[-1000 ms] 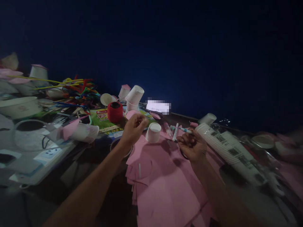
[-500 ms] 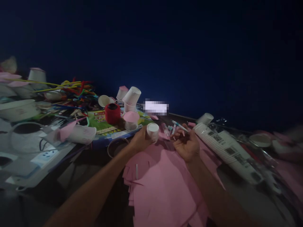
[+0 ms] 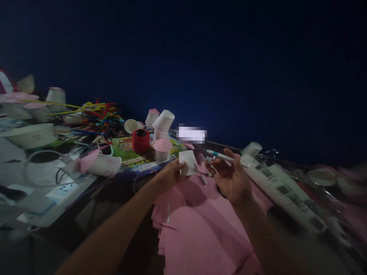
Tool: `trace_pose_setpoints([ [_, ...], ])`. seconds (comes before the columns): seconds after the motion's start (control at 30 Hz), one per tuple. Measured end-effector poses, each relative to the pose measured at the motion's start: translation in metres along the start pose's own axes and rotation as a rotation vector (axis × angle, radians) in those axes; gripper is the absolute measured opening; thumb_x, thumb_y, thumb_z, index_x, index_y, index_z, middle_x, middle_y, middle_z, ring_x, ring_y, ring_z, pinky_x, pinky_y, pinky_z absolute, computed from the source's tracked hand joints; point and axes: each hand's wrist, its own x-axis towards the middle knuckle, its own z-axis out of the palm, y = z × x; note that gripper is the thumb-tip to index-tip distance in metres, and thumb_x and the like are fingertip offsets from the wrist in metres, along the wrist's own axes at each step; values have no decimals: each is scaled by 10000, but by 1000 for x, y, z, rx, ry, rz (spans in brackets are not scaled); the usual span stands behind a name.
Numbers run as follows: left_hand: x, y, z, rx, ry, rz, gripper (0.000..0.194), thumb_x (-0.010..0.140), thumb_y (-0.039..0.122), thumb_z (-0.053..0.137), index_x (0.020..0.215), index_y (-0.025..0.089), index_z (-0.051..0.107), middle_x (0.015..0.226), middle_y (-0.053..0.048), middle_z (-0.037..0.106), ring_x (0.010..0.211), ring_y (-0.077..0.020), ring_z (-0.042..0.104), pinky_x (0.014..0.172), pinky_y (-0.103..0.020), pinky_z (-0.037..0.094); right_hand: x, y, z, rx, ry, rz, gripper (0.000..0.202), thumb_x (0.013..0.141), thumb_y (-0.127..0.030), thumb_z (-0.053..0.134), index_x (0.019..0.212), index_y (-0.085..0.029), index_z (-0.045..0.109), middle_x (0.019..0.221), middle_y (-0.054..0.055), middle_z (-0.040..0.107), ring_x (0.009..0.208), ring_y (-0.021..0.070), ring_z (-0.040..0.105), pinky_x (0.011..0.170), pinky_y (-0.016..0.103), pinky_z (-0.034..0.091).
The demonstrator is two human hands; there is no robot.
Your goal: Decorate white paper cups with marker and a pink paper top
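My left hand (image 3: 171, 175) grips a white paper cup (image 3: 188, 164) by its side, with the fingers partly hidden behind it. The cup is held over a stack of pink paper sheets (image 3: 197, 236). To its right, my right hand (image 3: 232, 179) has a white and teal marker pen (image 3: 218, 155) between thumb and fingers, its tip pointing left towards the cup. The other fingers are curled with the palm turned up. Just beyond the hands lie small tubes or pens, too dim to make out fully.
A long sleeve of stacked paper cups (image 3: 282, 191) lies at right. Behind my left hand are a red yarn roll (image 3: 140, 141), a cup with a pink cone top (image 3: 162, 149) and two stacked cups (image 3: 163, 124). Colourful pipe cleaners (image 3: 106, 110) and a white power strip (image 3: 54, 204) are at left.
The cup has turned in my left hand, from its round end facing me to its side facing me. My right hand has raised the marker a little and shows closer. The view has shifted slightly.
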Motion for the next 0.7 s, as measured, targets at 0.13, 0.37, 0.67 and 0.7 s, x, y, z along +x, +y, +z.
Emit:
trace_pose_setpoints([
  [0.13,0,3,1,-43,35,8,250,781,199,617,1026,153,632,915,-58,680,803,-162,639,781,-318,529,1,-1,13,-94,-43,-33,219,688,-327,764,862,-268,646,699,-38,679,788,161,657,958,488,457],
  [0.37,1,5,5,-96,118,-59,158,778,160,539,901,162,638,811,-30,678,761,-161,632,747,-330,542,-1,35,9,-185,103,-220,103,783,-330,665,833,-241,650,604,-45,621,668,133,631,880,407,494],
  [0.67,5,3,9,-105,75,-11,89,734,148,549,672,133,611,643,-30,617,632,-139,587,656,-251,494,-5,50,-4,-262,75,-208,117,825,-331,617,885,-243,666,752,-4,682,795,154,647,866,379,486],
  [0.7,5,3,10,-106,82,-18,85,737,153,546,698,132,620,648,-30,624,635,-140,589,667,-253,492,-5,51,-5,-284,63,-204,110,821,-323,621,878,-239,664,723,-6,674,775,154,645,854,375,489],
])
